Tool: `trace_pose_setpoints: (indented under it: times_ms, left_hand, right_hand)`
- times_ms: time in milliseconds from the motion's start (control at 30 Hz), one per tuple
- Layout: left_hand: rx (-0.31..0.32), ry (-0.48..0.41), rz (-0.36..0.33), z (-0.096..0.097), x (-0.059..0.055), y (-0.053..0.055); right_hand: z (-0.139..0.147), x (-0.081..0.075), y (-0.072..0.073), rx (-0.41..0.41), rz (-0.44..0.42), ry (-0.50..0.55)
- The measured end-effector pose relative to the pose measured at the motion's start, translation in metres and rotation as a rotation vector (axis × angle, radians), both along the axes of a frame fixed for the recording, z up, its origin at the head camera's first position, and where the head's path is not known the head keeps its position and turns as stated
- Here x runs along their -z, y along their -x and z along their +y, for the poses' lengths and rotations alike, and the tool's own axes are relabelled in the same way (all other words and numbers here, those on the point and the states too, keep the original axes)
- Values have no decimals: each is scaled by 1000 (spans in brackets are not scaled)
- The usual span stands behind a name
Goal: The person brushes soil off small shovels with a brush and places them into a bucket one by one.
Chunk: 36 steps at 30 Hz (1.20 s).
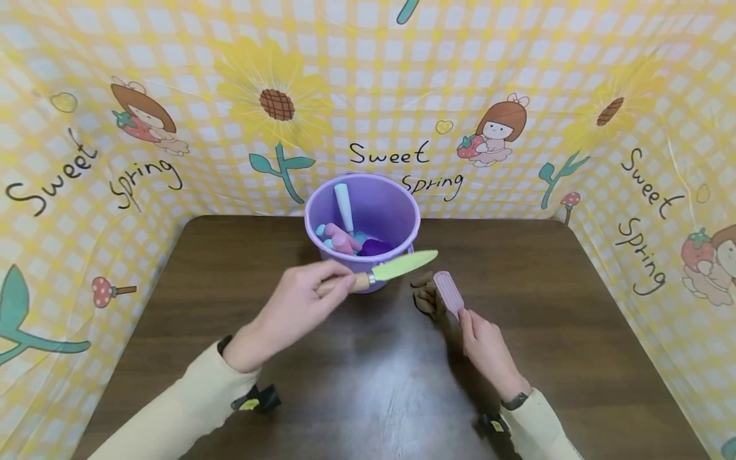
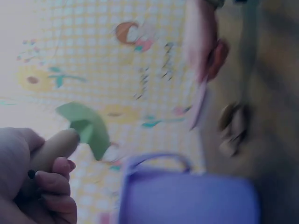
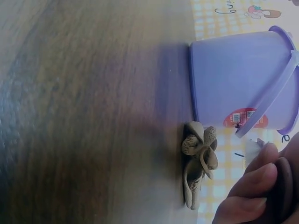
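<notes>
The toy knife [image 1: 384,271] is gripped by its wooden handle in the left hand [image 1: 293,310], fingers curled round it, and is held just in front of the purple bucket [image 1: 363,225], its long axis level and its green blade pointed to the bucket's right. The pink ridged piece [image 1: 448,292] is pinched at its near end by the right hand [image 1: 489,348], right of the bucket and directly above the brown toy [image 1: 424,295] lying on the table [image 1: 575,332]. The blade tip is found near the pink piece, not touching it.

Green-bladed toy knife [image 1: 397,267] held level over the bucket; pink ridged block [image 1: 448,293] tilted.
</notes>
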State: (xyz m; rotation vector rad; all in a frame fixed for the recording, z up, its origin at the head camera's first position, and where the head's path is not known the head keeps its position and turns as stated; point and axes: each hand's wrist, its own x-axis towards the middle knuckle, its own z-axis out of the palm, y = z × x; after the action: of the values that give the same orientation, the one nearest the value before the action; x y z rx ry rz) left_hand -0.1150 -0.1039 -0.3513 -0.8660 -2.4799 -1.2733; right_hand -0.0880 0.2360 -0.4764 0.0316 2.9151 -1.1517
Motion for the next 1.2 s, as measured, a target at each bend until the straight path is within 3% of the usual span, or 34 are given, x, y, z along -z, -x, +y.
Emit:
trace_pose_setpoints:
  times_ms: [100,233,300,400,600,800,1033,1200]
  left_hand:
    - [-27,-2,67,-9,-19,12]
    - [-99,60,135,-17,-40,29]
    - [-136,103,140,-18,-46,37]
    - [-161,170,91,-13,-50,49]
    - [-216,384,53,7,-44,74]
    - [-175,487,43,23,-28,96]
    - [-194,613,81,30,-6,104]
    - [-204,643,71,33,-5,106]
  right_hand:
    - [1,0,0,4,-4,-4]
    - [1,-1,-1,-1,6,-13]
    - [1,-1,-1,0,8,-12]
    - [2,-1,-1,8,-7,-4]
    - [2,0,-2,11,-30,9]
    - [-1,4,-5,14,-37,10]
    - [-1,6,-7,6,-54,3]
    - [0,2,-4,1,-36,-34]
